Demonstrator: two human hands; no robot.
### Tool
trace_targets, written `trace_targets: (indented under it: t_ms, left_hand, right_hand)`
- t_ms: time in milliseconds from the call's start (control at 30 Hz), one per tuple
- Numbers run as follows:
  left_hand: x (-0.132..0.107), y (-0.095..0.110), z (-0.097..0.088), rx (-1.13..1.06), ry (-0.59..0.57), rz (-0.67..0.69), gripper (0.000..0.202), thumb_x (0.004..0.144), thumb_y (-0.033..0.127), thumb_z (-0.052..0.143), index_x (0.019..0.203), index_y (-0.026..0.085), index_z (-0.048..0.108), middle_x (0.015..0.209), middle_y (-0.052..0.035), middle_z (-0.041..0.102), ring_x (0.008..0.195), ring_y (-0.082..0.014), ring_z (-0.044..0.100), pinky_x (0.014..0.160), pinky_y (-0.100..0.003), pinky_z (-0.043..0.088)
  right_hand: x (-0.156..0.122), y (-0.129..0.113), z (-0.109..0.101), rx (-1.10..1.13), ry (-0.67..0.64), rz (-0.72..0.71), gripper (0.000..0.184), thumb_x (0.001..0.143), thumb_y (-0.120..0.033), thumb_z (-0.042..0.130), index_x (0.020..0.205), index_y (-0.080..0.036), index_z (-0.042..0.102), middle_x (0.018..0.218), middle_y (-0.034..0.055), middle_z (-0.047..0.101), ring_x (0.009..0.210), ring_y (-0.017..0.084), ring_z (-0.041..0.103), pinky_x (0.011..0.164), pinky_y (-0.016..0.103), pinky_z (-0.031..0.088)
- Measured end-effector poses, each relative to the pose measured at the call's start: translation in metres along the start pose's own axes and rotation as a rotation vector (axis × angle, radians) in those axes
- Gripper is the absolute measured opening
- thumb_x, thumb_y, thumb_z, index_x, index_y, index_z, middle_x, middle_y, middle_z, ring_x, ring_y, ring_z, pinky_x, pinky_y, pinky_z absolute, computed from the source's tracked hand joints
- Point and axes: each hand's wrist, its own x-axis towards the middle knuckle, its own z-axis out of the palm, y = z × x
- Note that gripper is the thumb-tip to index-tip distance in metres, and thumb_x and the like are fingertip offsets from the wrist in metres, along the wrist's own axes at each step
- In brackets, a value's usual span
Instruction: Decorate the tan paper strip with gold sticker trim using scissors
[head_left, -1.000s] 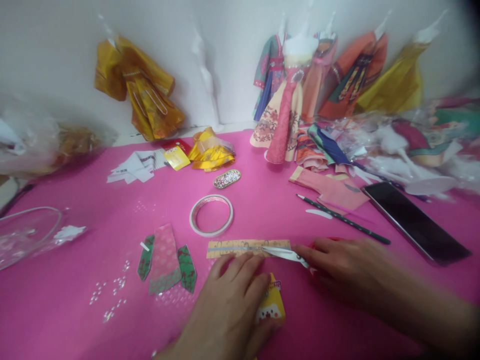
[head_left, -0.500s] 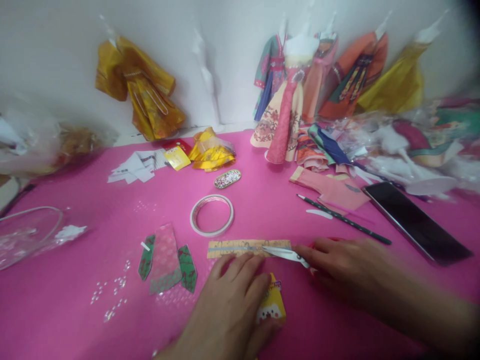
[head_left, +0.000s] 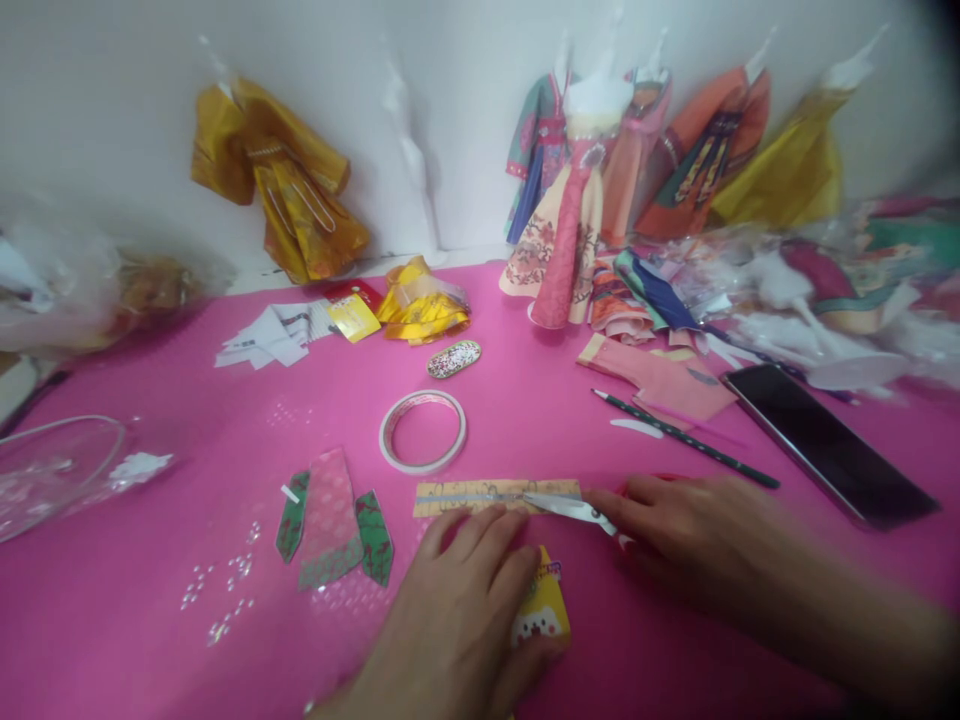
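Note:
My left hand [head_left: 461, 600] lies with fingers stretched out, their tips pressing on the lower edge of a tan patterned strip [head_left: 551, 488]. Down the strip's middle runs a thin grey band. Beside the thumb and partly beneath the hand sits a yellow card with a cartoon face [head_left: 546, 610]. In my right hand [head_left: 675, 530] is a pair of scissors [head_left: 574, 508], the fingers closed round its red handles. The blades point left, and their tips rest over the strip near the grey band. How far the blades are apart I cannot tell.
A tape roll [head_left: 384, 440] lies behind the strip. To the left are pink and green cut pieces [head_left: 330, 510] and scattered clear gems [head_left: 240, 570]. A dark pencil [head_left: 697, 447] and a phone [head_left: 832, 445] lie right. Miniature dresses [head_left: 559, 240] on stands line the wall.
Both hands and the scissors hold nearly the same place. The small pinkish beads seen at the scissor tips on the strip are less visible now. The view has shifted slightly.

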Motion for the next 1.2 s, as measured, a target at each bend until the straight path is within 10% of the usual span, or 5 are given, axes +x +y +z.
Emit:
trace_targets:
  t_ms: [767,1200]
  left_hand:
    - [-0.004,-0.003,0.001,-0.106,0.184,0.082,0.035,0.089,0.021,0.067,0.121,0.018,0.053,0.126,-0.0120,0.060,0.114,-0.0295,0.053,0.099,-0.050,0.044]
    - [-0.021,-0.015,0.027,-0.461,0.219,-0.155,0.061,0.085,0.029,0.074,0.136,0.035,0.043,0.125,-0.0064,0.062,0.110,-0.0269,0.062,0.092,-0.040,0.053]
  right_hand:
    - [-0.005,0.010,-0.010,0.256,-0.002,0.118,0.038,0.087,-0.017,0.051,0.122,-0.027,0.063,0.093,0.0031,0.073,0.076,0.021,0.069,0.064,0.030,0.046]
    - [0.005,-0.022,-0.005,1.117,0.096,0.246,0.022,0.078,-0.009,0.059,0.094,-0.022,0.065,0.082,-0.0009,0.070,0.072,0.014,0.065,0.062,0.021,0.051]
